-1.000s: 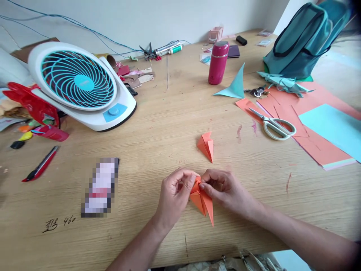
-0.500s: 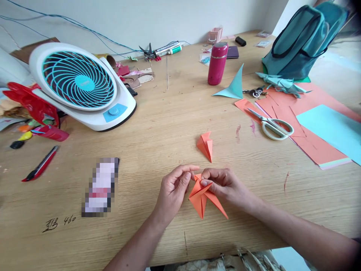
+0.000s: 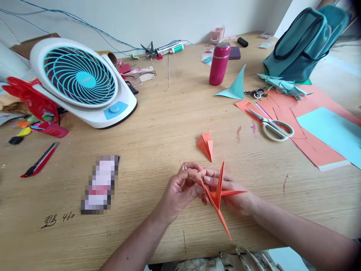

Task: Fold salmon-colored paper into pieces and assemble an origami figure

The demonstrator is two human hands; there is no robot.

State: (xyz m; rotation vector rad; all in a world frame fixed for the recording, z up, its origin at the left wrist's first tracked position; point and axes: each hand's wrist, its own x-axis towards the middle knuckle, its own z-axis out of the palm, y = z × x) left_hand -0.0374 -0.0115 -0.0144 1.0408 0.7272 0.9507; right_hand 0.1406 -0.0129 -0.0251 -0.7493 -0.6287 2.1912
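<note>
Both my hands meet over the wooden table (image 3: 158, 124) near its front edge. My left hand (image 3: 182, 188) pinches the top of a folded orange paper piece (image 3: 217, 197), fingers curled round it. Under that same piece lies my right hand (image 3: 234, 190), its fingers closed on it from the right. The piece has long pointed flaps sticking up, to the right and down toward me. A second, smaller folded orange piece (image 3: 206, 145) rests on the table just beyond my hands, untouched.
White scissors (image 3: 272, 126) lie on orange and light-blue paper sheets (image 3: 318, 131) at the right. A teal folded cone (image 3: 235, 86), magenta bottle (image 3: 219, 63) and teal backpack (image 3: 301, 43) stand behind. A fan (image 3: 81, 82) and a red utility knife (image 3: 39, 161) are at the left.
The orange piece has been turned and spread between my hands: its flaps now point up, right and toward me. My hands have closed together around it.
</note>
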